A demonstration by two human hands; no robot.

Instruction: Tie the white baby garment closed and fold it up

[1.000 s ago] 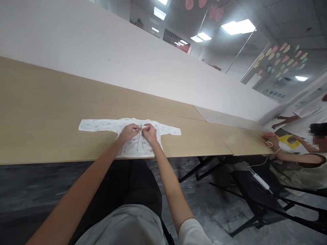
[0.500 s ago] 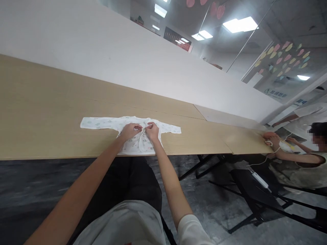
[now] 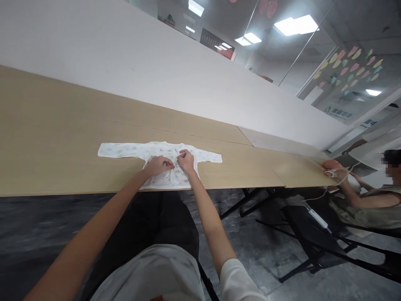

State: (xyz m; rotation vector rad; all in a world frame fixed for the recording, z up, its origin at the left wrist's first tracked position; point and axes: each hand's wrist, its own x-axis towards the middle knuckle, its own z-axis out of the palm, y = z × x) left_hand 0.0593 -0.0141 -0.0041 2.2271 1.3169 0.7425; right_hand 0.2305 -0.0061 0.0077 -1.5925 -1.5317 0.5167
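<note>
A small white baby shirt (image 3: 125, 150) with a faint print lies spread on the wooden table (image 3: 62, 125), its sleeves stretched out to both sides. My left hand (image 3: 159, 165) rests over the shirt's front, its fingers pinched together at the front edge near the middle. Just to the right and slightly higher, my right hand (image 3: 186, 159) also pinches at the shirt's front opening. The two hands are close together but apart. What exactly sits between the fingertips, cloth or a tie, is too small to make out.
A white partition (image 3: 156, 92) runs along the table's far edge, with glass above it. At the far right a person (image 3: 366, 200) sits at the table by an orange object (image 3: 332, 164). A black folding chair (image 3: 307, 230) with a white power strip (image 3: 318, 218) stands near them.
My left hand has moved down a little along the shirt's front, toward the hem. My right hand stays at nearly the same spot, and the shirt lies as before.
</note>
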